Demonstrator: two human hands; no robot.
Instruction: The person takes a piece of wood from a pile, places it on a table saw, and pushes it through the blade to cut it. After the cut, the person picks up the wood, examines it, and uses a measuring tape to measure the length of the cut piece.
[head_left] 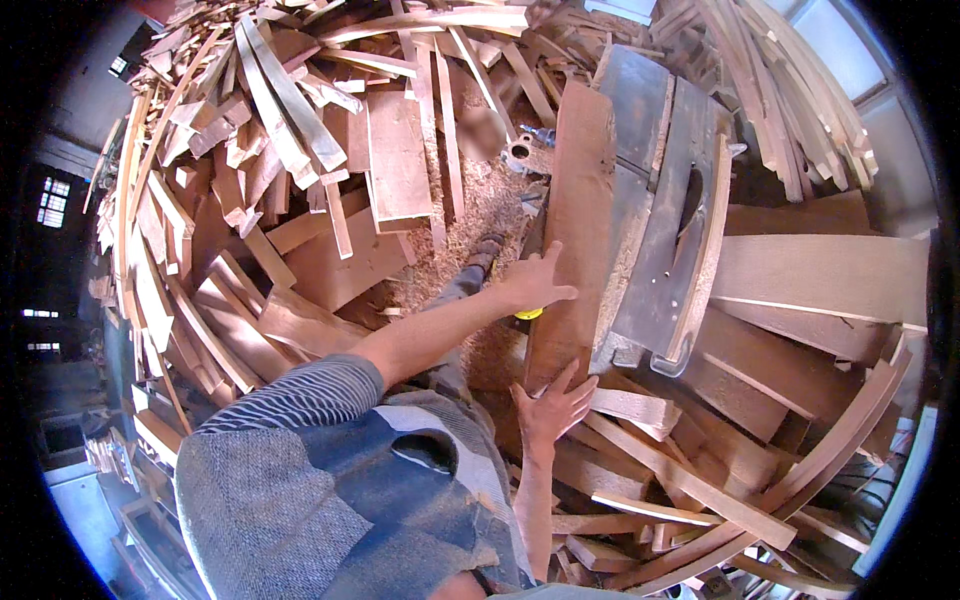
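Note:
A long reddish-brown plank (582,190) lies lengthwise along the left side of a grey metal saw table (635,105). My left hand (540,280) is at the plank's left edge, thumb and forefinger stretched over its face. The other fingers of that hand are mostly hidden, seemingly curled at the edge. Against the plank's near end rests my right hand (555,408), its fingers spread wide. A slot runs through the table's right half, where part of a blade (690,222) seems to show. Just below my left hand, a small yellow thing (528,314) peeks out.
Piled offcuts (270,110) crowd the left and far side. Wide boards (820,275) stack up on the right, and loose strips (690,480) lie near me. Sawdust (490,205) covers the floor around my shoe (487,250). Long slats (770,90) lean at far right.

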